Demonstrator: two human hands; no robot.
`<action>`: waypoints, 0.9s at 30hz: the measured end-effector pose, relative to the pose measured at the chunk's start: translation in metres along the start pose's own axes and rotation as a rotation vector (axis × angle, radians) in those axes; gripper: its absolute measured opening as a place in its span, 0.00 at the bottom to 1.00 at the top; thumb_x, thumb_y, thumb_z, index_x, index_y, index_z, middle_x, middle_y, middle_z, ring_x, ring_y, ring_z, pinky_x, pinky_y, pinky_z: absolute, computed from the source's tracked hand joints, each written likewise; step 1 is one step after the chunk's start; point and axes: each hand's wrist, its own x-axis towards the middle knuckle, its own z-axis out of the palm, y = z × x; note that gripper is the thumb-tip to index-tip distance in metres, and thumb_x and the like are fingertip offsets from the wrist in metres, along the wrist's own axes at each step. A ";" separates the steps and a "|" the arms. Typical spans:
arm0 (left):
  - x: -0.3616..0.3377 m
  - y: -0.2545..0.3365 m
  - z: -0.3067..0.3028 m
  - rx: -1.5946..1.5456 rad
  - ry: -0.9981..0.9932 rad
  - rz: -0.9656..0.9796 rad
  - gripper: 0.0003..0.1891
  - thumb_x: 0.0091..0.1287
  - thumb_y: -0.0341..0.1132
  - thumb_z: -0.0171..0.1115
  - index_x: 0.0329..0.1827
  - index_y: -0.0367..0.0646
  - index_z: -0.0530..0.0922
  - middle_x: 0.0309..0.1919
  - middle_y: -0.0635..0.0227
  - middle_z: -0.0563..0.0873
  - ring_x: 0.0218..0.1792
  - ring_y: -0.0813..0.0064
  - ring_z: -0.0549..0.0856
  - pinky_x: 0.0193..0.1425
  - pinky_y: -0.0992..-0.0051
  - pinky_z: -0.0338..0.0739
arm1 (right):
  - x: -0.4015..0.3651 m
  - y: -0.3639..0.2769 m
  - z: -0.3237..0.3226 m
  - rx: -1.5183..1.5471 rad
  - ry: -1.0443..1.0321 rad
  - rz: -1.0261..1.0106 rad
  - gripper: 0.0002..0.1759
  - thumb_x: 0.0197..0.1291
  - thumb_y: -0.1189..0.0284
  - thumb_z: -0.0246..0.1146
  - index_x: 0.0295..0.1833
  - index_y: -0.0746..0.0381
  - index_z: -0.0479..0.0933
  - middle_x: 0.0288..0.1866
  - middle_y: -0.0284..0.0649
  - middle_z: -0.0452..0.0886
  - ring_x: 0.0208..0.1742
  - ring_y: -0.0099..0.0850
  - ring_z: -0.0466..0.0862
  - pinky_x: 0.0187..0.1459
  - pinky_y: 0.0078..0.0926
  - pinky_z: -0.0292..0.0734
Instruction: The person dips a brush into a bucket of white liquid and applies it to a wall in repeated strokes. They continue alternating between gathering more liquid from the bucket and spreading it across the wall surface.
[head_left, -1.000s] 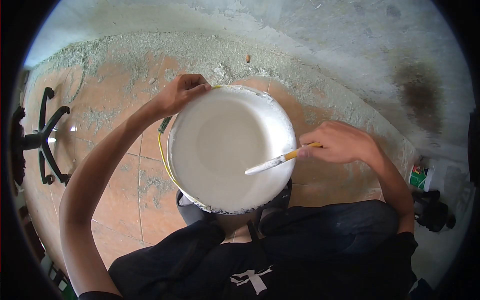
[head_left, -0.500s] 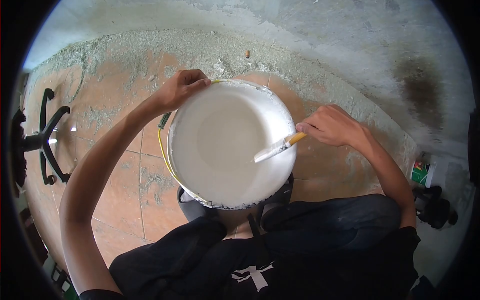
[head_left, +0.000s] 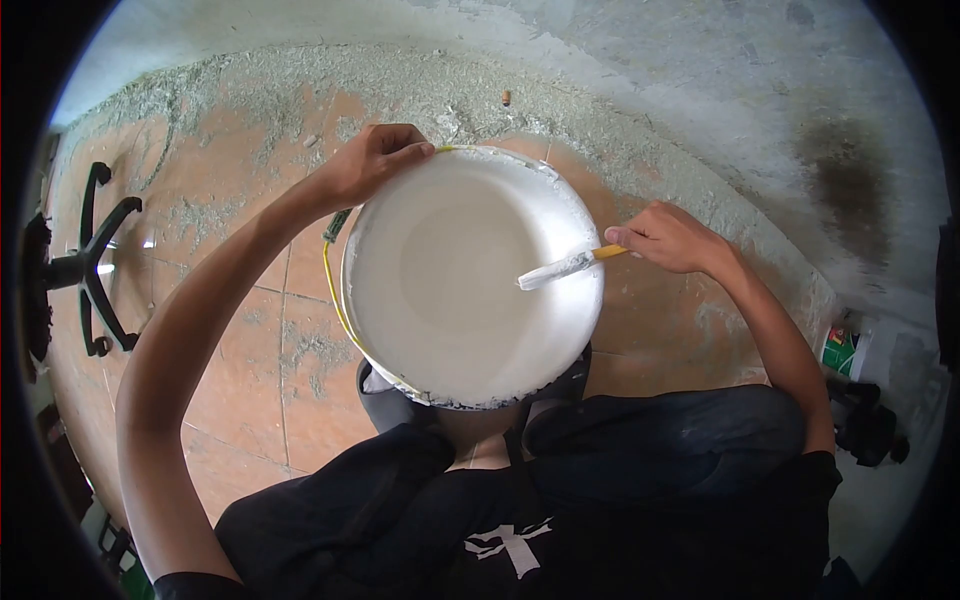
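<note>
A white bucket (head_left: 577, 225) stands between my knees, tilted toward me, with off-white liquid (head_left: 450, 270) inside that looks like paint. My left hand (head_left: 385, 165) grips its far left rim, fingers curled over the edge. From the right side, my right hand (head_left: 668, 238) holds a paintbrush (head_left: 558, 270) by its yellow handle. The brush's head is coated white and reaches over the near-white inner wall, its tip above the liquid's right side. A yellow wire bail with a dark grip (head_left: 337, 226) hangs along the bucket's left side.
Orange floor tiles (head_left: 240, 370) carry scraped plaster debris (head_left: 400, 90) along the wall (head_left: 680, 60). At left stands a black chair base (head_left: 90, 265). A small brown plug-like piece (head_left: 506, 98) lies beyond the bucket. A green-labelled container (head_left: 840, 350) and a black object (head_left: 868, 425) sit at right.
The brush has swung so its tip points more to the left and lies farther from me, with my right hand slightly higher. My left hand stays on the rim. The view has shifted a little.
</note>
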 end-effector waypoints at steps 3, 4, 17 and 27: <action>0.000 0.001 0.001 -0.014 0.007 0.004 0.22 0.70 0.50 0.49 0.41 0.38 0.80 0.29 0.61 0.83 0.29 0.75 0.81 0.37 0.72 0.75 | 0.003 0.012 0.010 0.145 0.016 -0.011 0.33 0.67 0.49 0.48 0.22 0.67 0.74 0.13 0.43 0.66 0.16 0.35 0.66 0.24 0.36 0.60; 0.000 0.001 0.001 -0.009 0.013 0.001 0.22 0.70 0.50 0.49 0.41 0.38 0.80 0.29 0.62 0.83 0.29 0.75 0.81 0.37 0.73 0.75 | 0.003 0.014 0.011 0.178 0.031 -0.031 0.33 0.67 0.49 0.48 0.21 0.67 0.74 0.13 0.42 0.66 0.16 0.33 0.66 0.24 0.35 0.61; 0.000 -0.002 0.002 -0.034 0.001 0.009 0.26 0.68 0.56 0.48 0.40 0.40 0.80 0.28 0.64 0.81 0.30 0.76 0.79 0.35 0.74 0.72 | 0.008 0.024 0.026 0.331 0.073 -0.013 0.33 0.67 0.51 0.48 0.21 0.69 0.74 0.13 0.41 0.71 0.16 0.32 0.69 0.24 0.33 0.64; -0.001 -0.001 0.002 -0.033 0.001 0.001 0.26 0.69 0.56 0.47 0.41 0.38 0.79 0.29 0.63 0.81 0.31 0.76 0.79 0.36 0.74 0.73 | 0.009 0.029 0.040 0.345 0.167 -0.057 0.33 0.67 0.54 0.47 0.18 0.69 0.71 0.12 0.45 0.68 0.16 0.34 0.68 0.24 0.35 0.62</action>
